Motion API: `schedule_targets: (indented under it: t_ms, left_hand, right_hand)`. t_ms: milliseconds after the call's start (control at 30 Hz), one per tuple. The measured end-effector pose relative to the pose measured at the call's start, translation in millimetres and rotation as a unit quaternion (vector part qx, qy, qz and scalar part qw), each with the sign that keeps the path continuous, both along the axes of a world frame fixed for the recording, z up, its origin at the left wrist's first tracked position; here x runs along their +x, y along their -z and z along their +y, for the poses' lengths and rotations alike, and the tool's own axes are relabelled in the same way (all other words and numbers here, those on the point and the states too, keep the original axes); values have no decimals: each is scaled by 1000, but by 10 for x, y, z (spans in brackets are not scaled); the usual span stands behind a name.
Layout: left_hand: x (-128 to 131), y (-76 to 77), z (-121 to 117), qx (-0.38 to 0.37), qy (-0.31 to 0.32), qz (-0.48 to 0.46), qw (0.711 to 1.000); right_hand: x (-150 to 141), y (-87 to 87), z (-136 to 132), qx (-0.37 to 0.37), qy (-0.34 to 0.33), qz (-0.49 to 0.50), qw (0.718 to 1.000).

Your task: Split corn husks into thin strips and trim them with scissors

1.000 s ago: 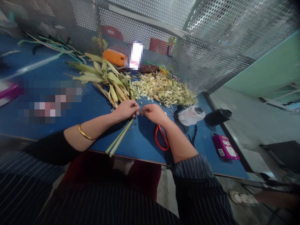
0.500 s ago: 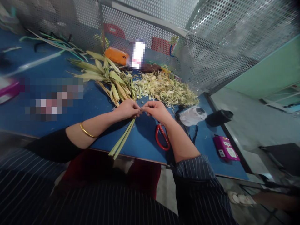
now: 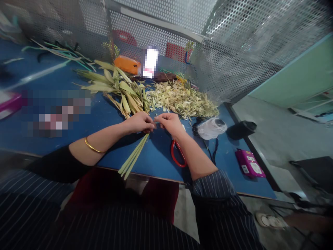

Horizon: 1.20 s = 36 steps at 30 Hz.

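My left hand (image 3: pixel 142 123) is closed on the upper end of several pale green husk strips (image 3: pixel 134 156), which hang down toward me past the table's front edge. Close beside it, my right hand (image 3: pixel 169 122) pinches with thumb and forefinger at the strips' tip. What lies between those fingertips is too small to make out. Under my right forearm lie scissors with red handles (image 3: pixel 178 152), their blades hidden. Long dried corn husks (image 3: pixel 125 90) lie beyond my left hand, and a heap of shredded husk bits (image 3: pixel 184 99) lies beyond my right.
A spool of white thread (image 3: pixel 212 128) and a black cylinder (image 3: pixel 241 130) stand at the right of the blue table (image 3: pixel 156 166), near a purple pack (image 3: pixel 250 163). An orange packet (image 3: pixel 127 65) and a lit, blurred phone (image 3: pixel 151 62) are before the perforated metal screen (image 3: pixel 161 21).
My hands stay close together, the fingertips slightly farther apart than before. The strips' lower ends have spread a little. The whole view has shifted slightly.
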<state>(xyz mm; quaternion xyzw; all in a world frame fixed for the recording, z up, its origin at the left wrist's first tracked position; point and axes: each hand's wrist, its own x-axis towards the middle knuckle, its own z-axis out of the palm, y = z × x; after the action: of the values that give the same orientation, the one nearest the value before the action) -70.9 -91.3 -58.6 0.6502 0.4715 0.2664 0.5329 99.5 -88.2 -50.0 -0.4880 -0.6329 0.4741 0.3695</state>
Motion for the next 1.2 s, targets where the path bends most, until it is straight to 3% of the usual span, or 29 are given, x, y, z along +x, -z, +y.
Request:
schedule_targets:
  t_ms: [100,233,333,467,633,900,1067,1200]
  left_hand:
    - [8,-15,-20,-20,-38,-20,999]
    - [3,-62,-48,-49,-63,-53,995]
    - [-2,-94,-61,-51,-65,-63,995]
    - [6,-113,-67,-59,-85,-72,992]
    - [11,-103,-54,-70,-112,-90,987]
    - [-4,-65,-30,-52,-119,-95,987]
    - [-25,-80,-31,-36,-101,-92,990]
    - [-25,-115,-37,-14,-79,-100,992]
  right_hand:
    - [54,-46,21,21,-14,2,1000]
    - [185,-120,62,115,9,-114,987]
    - [229,-127,64,98,-31,-198,975]
    - [201,-96,44,81,-52,-241,966]
    - [181,-107,29,108,-40,-222,968]
    - [230,-150,31,42,-163,-195,966]
    - [185,-106,66,124,-52,-144,980]
    - [115,-38,60,107,-67,-89,988]
